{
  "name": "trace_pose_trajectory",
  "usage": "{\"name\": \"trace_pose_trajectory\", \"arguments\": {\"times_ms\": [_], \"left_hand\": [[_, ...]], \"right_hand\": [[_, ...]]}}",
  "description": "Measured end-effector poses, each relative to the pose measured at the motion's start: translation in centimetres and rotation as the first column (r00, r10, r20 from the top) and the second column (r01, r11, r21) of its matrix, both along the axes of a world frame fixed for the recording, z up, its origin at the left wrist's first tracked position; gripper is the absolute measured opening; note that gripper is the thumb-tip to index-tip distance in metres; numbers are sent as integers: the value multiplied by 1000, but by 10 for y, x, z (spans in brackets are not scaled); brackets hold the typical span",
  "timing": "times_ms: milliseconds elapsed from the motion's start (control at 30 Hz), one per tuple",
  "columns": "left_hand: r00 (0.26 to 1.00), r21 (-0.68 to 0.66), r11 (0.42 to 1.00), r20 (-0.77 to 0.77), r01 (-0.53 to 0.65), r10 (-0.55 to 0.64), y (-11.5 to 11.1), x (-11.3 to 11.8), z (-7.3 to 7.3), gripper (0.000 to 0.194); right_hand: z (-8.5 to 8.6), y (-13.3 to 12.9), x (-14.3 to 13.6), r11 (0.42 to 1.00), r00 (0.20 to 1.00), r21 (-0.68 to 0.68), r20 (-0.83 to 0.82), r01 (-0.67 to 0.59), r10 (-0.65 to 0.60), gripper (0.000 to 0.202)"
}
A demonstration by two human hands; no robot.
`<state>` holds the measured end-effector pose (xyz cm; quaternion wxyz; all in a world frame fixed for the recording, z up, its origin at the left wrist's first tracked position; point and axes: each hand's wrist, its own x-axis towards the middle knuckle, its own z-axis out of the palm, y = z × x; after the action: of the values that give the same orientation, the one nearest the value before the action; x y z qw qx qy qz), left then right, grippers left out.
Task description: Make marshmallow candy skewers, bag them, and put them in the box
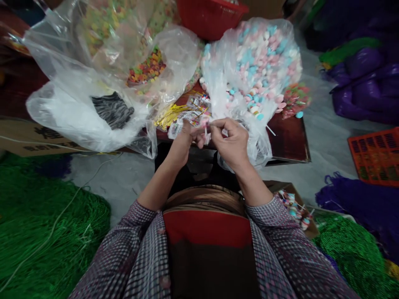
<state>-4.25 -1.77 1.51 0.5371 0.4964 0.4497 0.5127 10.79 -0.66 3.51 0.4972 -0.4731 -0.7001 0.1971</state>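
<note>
Close together over the table's front edge, my two hands meet at a small pinkish piece with a white stick [205, 129]. My left hand [187, 139] has its fingers curled round the piece from the left. The fingertips of my right hand [230, 139] pinch at its upper right side; what exactly they grip is too small to tell. Just behind the hands lie yellow twist ties [173, 115] and printed clear packets [196, 103]. To the right, a clear bag [264, 54] spills pink, blue and white candies, with a loose white stick [271, 130] near it.
Bags of colourful rings [148, 68] and white sticks [71, 112] cover the table's left. A red basket [210, 16] stands behind. On the right are an open box of finished sticks [296, 207] and an orange crate [375, 155]. Green strands [62, 211] lie at left.
</note>
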Motion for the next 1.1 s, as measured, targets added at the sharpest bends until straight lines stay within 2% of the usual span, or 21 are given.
{"name": "trace_pose_trajectory", "arguments": {"times_ms": [67,133,200,333,433,533,667,767,833,900,967,1033,1100], "left_hand": [[987,-108,994,156,-23,40,7,-3,1,78],[973,-144,989,219,-37,69,8,-8,6,75],[983,-137,990,176,-30,54,4,-13,11,73],[998,-145,989,-59,18,-26,-6,-11,7,71],[1000,-199,980,15,15,-13,-4,-6,-2,73],[986,-209,978,164,20,15,2,-5,-3,58],[976,-114,993,218,29,-3,1,-8,2,20],[989,-27,997,125,77,-73,-5,-11,4,12],[991,-40,991,45,126,-124,-7,-13,2,10],[987,-55,986,-17,160,-161,-7,-14,-2,17],[983,-72,982,-38,176,-179,-6,-12,-6,41],[987,-116,980,20,164,-163,-4,-8,-8,60],[986,-169,977,126,127,-107,-3,-4,-9,65]], "right_hand": [[-4,-7,-3,997,997,35,41,-62,61,18],[-11,-9,-3,991,989,39,81,-130,126,18],[-16,-7,-2,989,984,32,110,-146,142,18],[-17,2,2,998,988,57,154,-38,29,17],[-15,2,2,992,984,122,177,-37,15,17],[-16,-2,0,985,983,141,165,-100,77,19],[-17,-2,3,993,991,-33,56,-116,118,17],[-13,2,8,973,992,-205,-82,-108,93,13],[-11,4,10,958,987,-269,-150,-102,63,12],[-10,3,10,960,984,-267,-173,-85,39,13],[-10,0,9,977,988,-201,-145,-73,44,14],[-10,-3,6,993,994,-92,-93,-68,59,16],[-10,-7,5,997,996,-15,-41,-79,78,18]]}}
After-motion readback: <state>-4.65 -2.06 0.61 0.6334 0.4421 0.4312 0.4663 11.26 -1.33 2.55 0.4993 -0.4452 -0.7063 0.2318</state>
